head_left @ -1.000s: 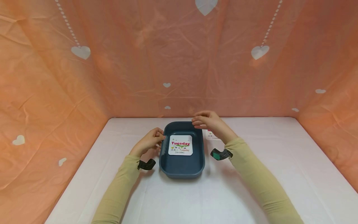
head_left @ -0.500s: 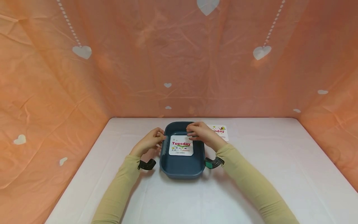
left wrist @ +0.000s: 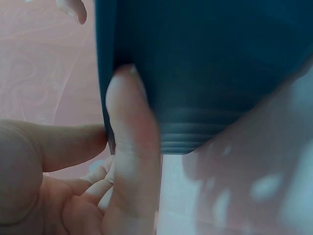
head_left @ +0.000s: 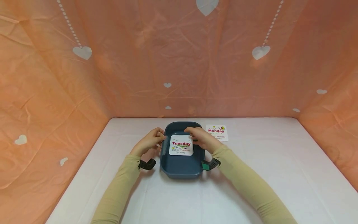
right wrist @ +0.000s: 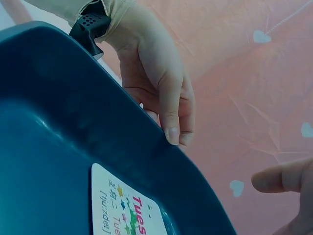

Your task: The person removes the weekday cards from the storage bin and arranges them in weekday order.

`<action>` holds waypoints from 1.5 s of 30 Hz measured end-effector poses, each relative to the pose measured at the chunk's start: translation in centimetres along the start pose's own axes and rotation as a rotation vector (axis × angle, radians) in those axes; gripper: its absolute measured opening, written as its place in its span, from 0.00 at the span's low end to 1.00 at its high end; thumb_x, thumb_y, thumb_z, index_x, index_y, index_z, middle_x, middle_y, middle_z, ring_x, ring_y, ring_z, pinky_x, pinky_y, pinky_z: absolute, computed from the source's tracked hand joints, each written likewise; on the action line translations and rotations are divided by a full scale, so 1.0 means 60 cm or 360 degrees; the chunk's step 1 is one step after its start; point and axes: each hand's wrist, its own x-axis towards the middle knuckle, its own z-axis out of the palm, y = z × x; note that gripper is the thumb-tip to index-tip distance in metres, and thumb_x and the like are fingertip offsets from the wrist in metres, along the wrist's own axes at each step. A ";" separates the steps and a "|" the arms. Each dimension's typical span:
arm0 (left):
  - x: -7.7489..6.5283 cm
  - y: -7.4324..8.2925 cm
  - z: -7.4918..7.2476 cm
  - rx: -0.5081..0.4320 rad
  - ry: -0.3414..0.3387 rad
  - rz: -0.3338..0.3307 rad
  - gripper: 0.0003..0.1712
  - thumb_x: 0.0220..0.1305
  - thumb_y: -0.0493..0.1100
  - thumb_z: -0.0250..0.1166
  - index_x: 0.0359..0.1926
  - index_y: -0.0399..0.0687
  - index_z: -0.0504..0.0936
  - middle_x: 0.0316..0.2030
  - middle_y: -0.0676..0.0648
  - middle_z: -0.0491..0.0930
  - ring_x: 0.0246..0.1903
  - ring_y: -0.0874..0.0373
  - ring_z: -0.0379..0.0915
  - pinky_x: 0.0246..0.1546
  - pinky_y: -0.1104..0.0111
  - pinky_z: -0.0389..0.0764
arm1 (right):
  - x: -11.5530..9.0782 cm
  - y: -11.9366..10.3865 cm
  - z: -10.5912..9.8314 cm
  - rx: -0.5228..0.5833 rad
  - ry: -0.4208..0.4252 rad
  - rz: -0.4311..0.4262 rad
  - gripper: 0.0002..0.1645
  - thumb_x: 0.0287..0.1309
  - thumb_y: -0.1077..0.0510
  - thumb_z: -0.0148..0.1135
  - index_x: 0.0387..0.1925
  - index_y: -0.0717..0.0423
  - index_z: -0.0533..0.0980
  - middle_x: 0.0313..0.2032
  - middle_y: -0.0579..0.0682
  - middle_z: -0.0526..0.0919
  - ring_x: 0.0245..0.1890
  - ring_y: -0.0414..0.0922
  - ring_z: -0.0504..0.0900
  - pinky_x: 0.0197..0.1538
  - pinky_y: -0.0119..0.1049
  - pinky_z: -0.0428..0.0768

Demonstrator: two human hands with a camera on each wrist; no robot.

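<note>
A dark blue rectangular tray (head_left: 183,168) stands on the white table, with a white "Tuesday" card (head_left: 179,149) lying face up in it. At the tray's left side my left hand (head_left: 151,140) pinches the rim; the left wrist view shows the thumb (left wrist: 78,142) and a finger (left wrist: 134,147) on either side of the wall. My right hand (head_left: 202,137) is over the tray's right part, its fingers loosely bent by the card's upper right edge. Whether they touch the card cannot be told. In the right wrist view only part of that hand (right wrist: 288,186) shows, holding nothing.
A white "Monday" card (head_left: 217,132) lies on the table (head_left: 265,161) behind and right of the tray. Orange cloth (head_left: 134,77) with white hearts walls the table at the back and both sides. Both wrists wear black bands.
My right hand has moved left and toward me, from the tray's far right corner to beside the "Tuesday" card, uncovering the "Monday" card. The left hand and tray have stayed put.
</note>
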 end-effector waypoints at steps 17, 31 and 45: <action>0.002 -0.001 0.001 -0.0018 0.0003 0.0010 0.13 0.71 0.36 0.54 0.50 0.34 0.63 0.31 0.44 0.73 0.23 0.58 0.73 0.21 0.68 0.76 | 0.003 0.014 0.011 0.0177 0.0040 0.0131 0.39 0.57 0.54 0.55 0.68 0.61 0.56 0.68 0.62 0.52 0.65 0.59 0.54 0.64 0.56 0.53; 0.001 -0.008 -0.001 0.0009 0.0000 0.0008 0.16 0.71 0.37 0.54 0.53 0.32 0.63 0.31 0.42 0.74 0.24 0.56 0.73 0.22 0.67 0.75 | 0.013 0.021 0.012 0.0240 0.0078 0.0186 0.41 0.58 0.53 0.55 0.67 0.66 0.51 0.58 0.63 0.62 0.55 0.55 0.62 0.61 0.54 0.61; 0.003 -0.009 -0.001 -0.0053 -0.0015 0.0010 0.15 0.71 0.35 0.54 0.53 0.32 0.62 0.31 0.42 0.73 0.23 0.57 0.72 0.21 0.68 0.77 | 0.014 0.021 0.020 0.0135 0.0043 0.0093 0.20 0.60 0.52 0.55 0.47 0.60 0.61 0.50 0.61 0.66 0.48 0.55 0.63 0.47 0.44 0.56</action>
